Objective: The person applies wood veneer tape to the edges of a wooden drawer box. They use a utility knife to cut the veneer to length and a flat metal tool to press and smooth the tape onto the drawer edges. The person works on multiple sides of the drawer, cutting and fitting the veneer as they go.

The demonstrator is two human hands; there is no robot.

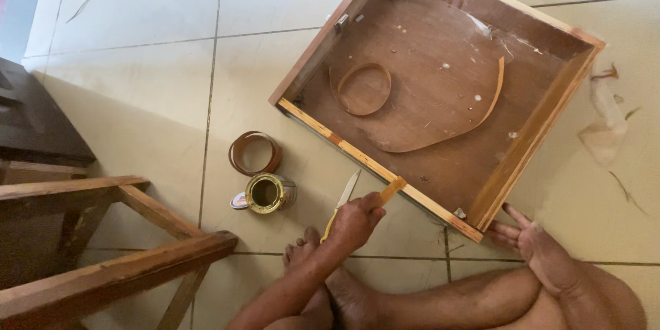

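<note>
Right hand (533, 244) flat at drawer (440, 89) corner; left hand (354, 223) grips stick (390, 190).

wooden stool (103, 261) (left), tape roll (254, 152), open tin (267, 193).

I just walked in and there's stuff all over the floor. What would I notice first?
First, the big wooden drawer lying on the tiled floor, with curled strips of brown edging inside. The left hand presses a small stick against its near edge, the right hand steadies the corner. Left of it sits an open tin.
</note>
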